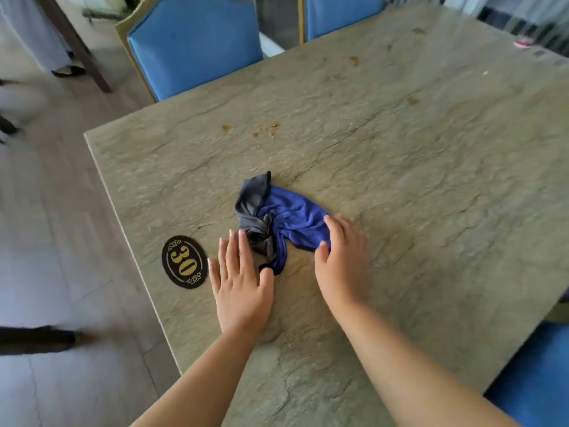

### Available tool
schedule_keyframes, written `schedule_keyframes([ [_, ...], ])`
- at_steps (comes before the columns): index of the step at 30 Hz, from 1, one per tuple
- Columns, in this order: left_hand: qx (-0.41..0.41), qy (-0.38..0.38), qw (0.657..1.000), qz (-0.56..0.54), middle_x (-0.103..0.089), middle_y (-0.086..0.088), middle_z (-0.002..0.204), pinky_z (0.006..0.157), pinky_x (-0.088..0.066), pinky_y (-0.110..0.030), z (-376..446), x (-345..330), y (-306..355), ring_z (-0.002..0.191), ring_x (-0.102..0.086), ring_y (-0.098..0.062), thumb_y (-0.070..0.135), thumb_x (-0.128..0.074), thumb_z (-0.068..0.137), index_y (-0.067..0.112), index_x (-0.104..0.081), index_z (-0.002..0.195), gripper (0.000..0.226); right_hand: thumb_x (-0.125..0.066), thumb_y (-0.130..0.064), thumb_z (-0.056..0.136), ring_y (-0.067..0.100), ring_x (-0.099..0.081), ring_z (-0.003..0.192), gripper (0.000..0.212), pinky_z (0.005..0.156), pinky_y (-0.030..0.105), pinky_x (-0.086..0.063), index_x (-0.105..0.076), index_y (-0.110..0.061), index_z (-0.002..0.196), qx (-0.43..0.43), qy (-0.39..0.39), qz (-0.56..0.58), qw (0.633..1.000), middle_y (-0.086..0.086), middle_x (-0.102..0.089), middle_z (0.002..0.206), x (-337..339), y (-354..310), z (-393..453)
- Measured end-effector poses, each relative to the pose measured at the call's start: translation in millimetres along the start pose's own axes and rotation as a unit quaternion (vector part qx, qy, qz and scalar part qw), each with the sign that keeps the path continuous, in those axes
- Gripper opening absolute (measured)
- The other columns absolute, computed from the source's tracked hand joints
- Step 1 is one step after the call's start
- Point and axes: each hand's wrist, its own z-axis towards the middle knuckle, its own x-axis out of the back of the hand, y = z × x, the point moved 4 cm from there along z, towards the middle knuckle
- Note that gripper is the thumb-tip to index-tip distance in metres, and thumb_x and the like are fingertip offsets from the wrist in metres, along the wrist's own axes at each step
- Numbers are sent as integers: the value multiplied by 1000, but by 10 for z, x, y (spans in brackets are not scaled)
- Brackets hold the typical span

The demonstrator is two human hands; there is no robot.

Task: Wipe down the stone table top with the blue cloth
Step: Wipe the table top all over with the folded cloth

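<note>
Fingers of both my hands were spread flat and apart, gripping nothing. My left hand (238,285) lay palm-down on the stone table top (415,186), its fingertips touching the grey, bunched end of the blue cloth (288,221). My right hand (341,260) rested with fingertips and thumb on the cloth's blue edge. The cloth sat crumpled near the table's near-left corner, just beside the oval number plaque (184,261).

To do this step well, I judged I should first flatten the cloth into a broad pad under one palm, since a wad would only skate over the rough stone. The brown crumbs and stains (264,130) lay farther out, toward the blue chairs (197,41), so strokes should press firmly and gather the bits inward, not flick them off the edge.
</note>
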Motion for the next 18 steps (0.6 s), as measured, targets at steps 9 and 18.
schedule_keyframes([
  [9,-74,-113,980,147,15,-24,157,116,8,-55,1129,-244,729,144,18,-39,91,-21,70,19,8,152,112,-20,-49,95,38,-30,140,65,114,57,-22,-32,-10,147,-163,15,-219,962,23,-42,144,-90,-122,-241],
  [18,-224,-112,952,179,10,1,162,115,1,-60,1230,-193,551,148,11,-21,51,-20,97,41,-3,150,57,-9,-47,96,37,-17,144,66,117,58,-10,-32,-13,147,-164,-22,-240,957,20,-29,152,-114,-120,-230],
])
